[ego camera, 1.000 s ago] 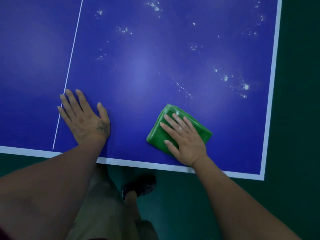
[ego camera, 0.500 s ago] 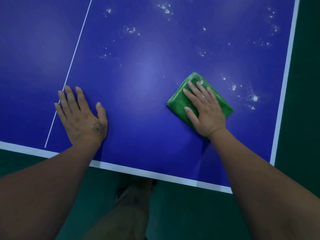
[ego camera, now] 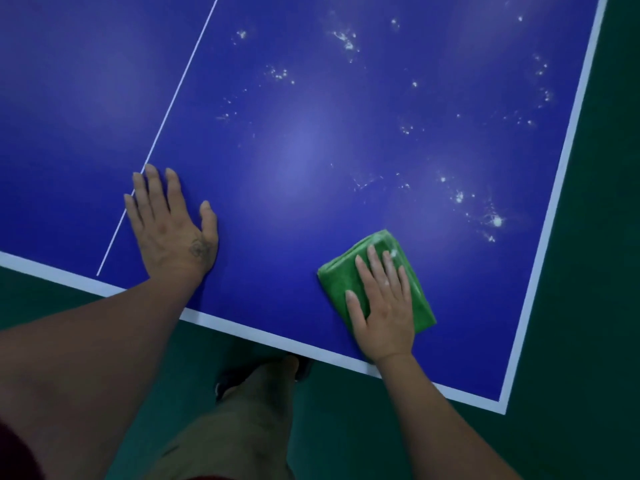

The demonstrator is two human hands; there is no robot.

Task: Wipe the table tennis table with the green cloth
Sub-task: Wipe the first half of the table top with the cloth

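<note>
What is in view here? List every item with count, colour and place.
table tennis table: one, blue, fills the upper part of the view
border line: one, white, runs along the table's near and right edges
centre line: one, thin white, runs from the near edge up the left part of the table
specks: many, white, scattered over the right half beyond the cloth
green cloth: one, folded, on the table near the near right corner
floor: dark green, below and right of the table
shoe: one, dark, on the floor under the near edge
trouser leg: one, khaki, bottom centre
left hand: one, flat on the table across the centre line
right hand: one, fingers straight, pressing on the cloth
</note>
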